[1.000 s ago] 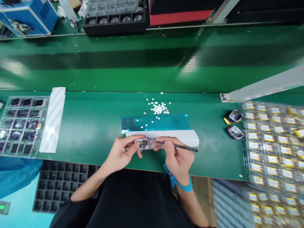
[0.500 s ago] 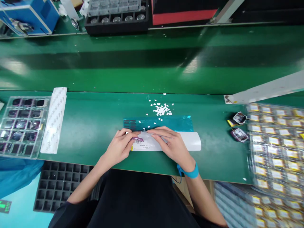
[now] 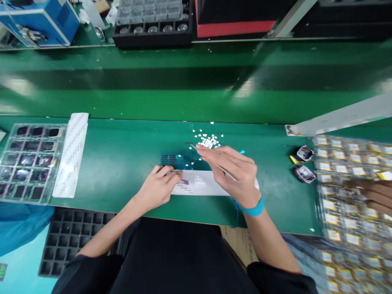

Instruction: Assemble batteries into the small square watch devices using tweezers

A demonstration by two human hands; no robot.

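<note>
Head view: the right hand [image 3: 235, 173] pinches metal tweezers [image 3: 211, 160] between thumb and fingers, the shaft running back across the palm and the tips [image 3: 189, 144] projecting up and to the left, beyond the fingertips. The tips sit just beside a scatter of white bits [image 3: 208, 141] lying on the green table [image 3: 122, 163]; whether they grip anything cannot be told. A blue wrist strap [image 3: 252, 207] circles the wrist behind the hand. Directly under the hand lies a blue film sheet [image 3: 174, 159], partly covered by the fingers, and nearer the person than the grip lies a white strip [image 3: 199, 187]. The left hand [image 3: 157, 188] rests at the strip's left end, fingers closed together on a small purple-edged part [image 3: 183, 182] pressed against the strip; the part is mostly hidden by the fingers. The two hands are apart, with the strip running between them. Well to the left of the left hand stands a clear tray [image 3: 27, 161] of dark parts, with a white liner strip [image 3: 72, 153] touching its right edge. To the right of the tweezer hand two loose parts [image 3: 301, 163] lie near clear trays [image 3: 352, 183] of yellow-labelled pieces. Another person's hand [image 3: 378, 196] shows at the right edge, over those trays.
</note>
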